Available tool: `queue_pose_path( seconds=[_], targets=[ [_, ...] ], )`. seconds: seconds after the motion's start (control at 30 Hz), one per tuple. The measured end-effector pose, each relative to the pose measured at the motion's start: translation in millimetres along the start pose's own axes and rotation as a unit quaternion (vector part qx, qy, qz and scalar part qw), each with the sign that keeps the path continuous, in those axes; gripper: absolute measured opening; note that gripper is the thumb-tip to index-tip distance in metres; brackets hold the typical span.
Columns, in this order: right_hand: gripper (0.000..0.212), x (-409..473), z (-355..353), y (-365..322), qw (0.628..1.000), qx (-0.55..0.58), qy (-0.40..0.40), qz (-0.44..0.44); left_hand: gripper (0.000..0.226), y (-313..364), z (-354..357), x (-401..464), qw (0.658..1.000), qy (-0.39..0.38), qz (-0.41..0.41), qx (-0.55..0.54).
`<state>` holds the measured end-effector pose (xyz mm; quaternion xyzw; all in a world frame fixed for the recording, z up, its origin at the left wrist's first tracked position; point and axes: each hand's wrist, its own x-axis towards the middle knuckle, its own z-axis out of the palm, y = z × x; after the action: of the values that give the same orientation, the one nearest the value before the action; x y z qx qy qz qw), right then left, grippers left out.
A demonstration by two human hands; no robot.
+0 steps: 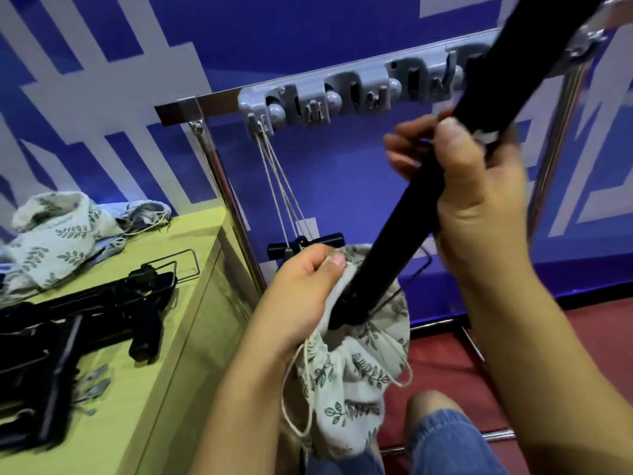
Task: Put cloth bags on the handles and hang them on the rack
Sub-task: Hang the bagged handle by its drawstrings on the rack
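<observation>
Head cam showed the right hand [479, 200] wrapped tight round the shaft of a long black handle [424, 214], and the left hand [301, 293] pinching the gathered mouth of a leaf-print drawstring bag [352, 378]. The handle's lower end was down inside that bag, held in the air in front of the rack and above the person's knee [442, 430], so the bagging step looked about half done to me. The bag looked soft and floppy, no shape of its own, so I'd say grab it at the hem by the cord channel like the left hand was doing, or it would just slump. The handle looked stiff and a bit top-heavy at that tilt, so mid-shaft seemed the sensible grip. The cords [301, 406] dangled loose and could snag. Counts: one handle in hand, one more handle [306, 246] already hanging by strings from the left end of the grey wall rack [356, 94], half hidden behind the left hand. On the wooden table [164, 337] near its back edge sat a heap of spare bags [61, 234], at least two but I couldn't separate them, and a pile of black handles [85, 323] toward the left edge, too tangled to count.
</observation>
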<state>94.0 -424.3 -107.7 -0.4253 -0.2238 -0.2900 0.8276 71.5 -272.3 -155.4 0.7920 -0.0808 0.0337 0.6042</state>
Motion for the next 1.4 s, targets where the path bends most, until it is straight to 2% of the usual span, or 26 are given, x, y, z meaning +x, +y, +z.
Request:
queue_pose_path(
  seconds=[0.1,0.17,0.3,0.43,0.5,0.57,0.67,0.77,0.83,0.93,0.97,1.03,1.1,1.17,1.23,1.27,1.4],
  targets=[
    [0.021,-2.9,1.8,-6.9,0.997,-0.005,0.031,-0.077,0.023,-0.4,-1.1,-0.3,0.998,0.003,0.039,0.050],
    [0.026,-14.3,5.6,1.9,0.995,-0.009,0.061,-0.082,0.022,6.4,1.1,1.8,0.997,-0.002,0.067,0.044],
    [0.021,-45.9,6.4,31.6,0.996,-0.044,0.080,-0.011,0.017,23.1,11.3,8.2,0.993,-0.033,0.032,-0.108],
    [0.029,-50.9,-6.1,42.3,0.981,-0.180,-0.003,0.076,0.013,30.1,7.9,7.1,0.978,-0.008,-0.007,-0.210],
    [0.033,-48.2,-12.1,41.3,0.956,-0.265,-0.058,0.108,0.015,34.9,2.6,5.9,0.964,0.008,-0.022,-0.264],
    [0.045,-47.0,-15.4,40.6,0.934,-0.318,-0.104,0.128,0.013,39.8,1.0,7.0,0.958,0.038,-0.022,-0.284],
    [0.057,-45.6,-15.9,38.4,0.949,-0.251,-0.114,0.152,0.013,43.5,3.3,7.4,0.952,0.069,-0.021,-0.296],
    [0.058,-38.5,-18.0,34.5,0.966,-0.184,-0.068,0.167,0.017,43.2,6.6,1.6,0.948,0.024,-0.036,-0.316],
    [0.047,-37.5,-17.9,32.8,0.966,-0.184,-0.066,0.170,0.018,42.9,8.9,-0.4,0.943,-0.005,-0.037,-0.332],
    [0.035,-39.0,-16.9,31.5,0.971,-0.190,-0.032,0.139,0.006,39.6,4.0,-1.2,0.959,-0.032,0.003,-0.281],
    [0.033,-38.4,-17.1,30.1,0.973,-0.191,-0.013,0.128,0.011,36.8,-2.1,-4.1,0.973,-0.050,0.023,-0.222],
    [0.028,-34.6,-18.7,25.0,0.975,-0.193,0.021,0.110,0.042,26.7,-18.4,-13.5,0.992,-0.117,0.038,-0.042],
    [0.031,-29.7,-22.1,20.3,0.976,-0.194,0.035,0.090,0.062,18.6,-29.9,-24.7,0.978,-0.152,0.011,0.142],
    [0.033,-26.0,-24.0,18.0,0.976,-0.197,0.036,0.083,0.042,10.9,-33.3,-29.7,0.964,-0.101,0.036,0.245],
    [0.031,-23.9,-26.1,18.9,0.976,-0.204,0.031,0.074,0.008,8.3,-34.1,-28.6,0.970,-0.060,0.054,0.228],
    [0.031,-23.7,-27.1,20.4,0.975,-0.207,0.028,0.073,0.002,6.4,-37.4,-27.9,0.977,-0.055,0.051,0.200],
    [0.030,-24.7,-34.3,22.1,0.978,-0.184,0.020,0.093,0.005,1.6,-47.3,-22.3,0.996,-0.017,0.046,0.068]
  ],
)
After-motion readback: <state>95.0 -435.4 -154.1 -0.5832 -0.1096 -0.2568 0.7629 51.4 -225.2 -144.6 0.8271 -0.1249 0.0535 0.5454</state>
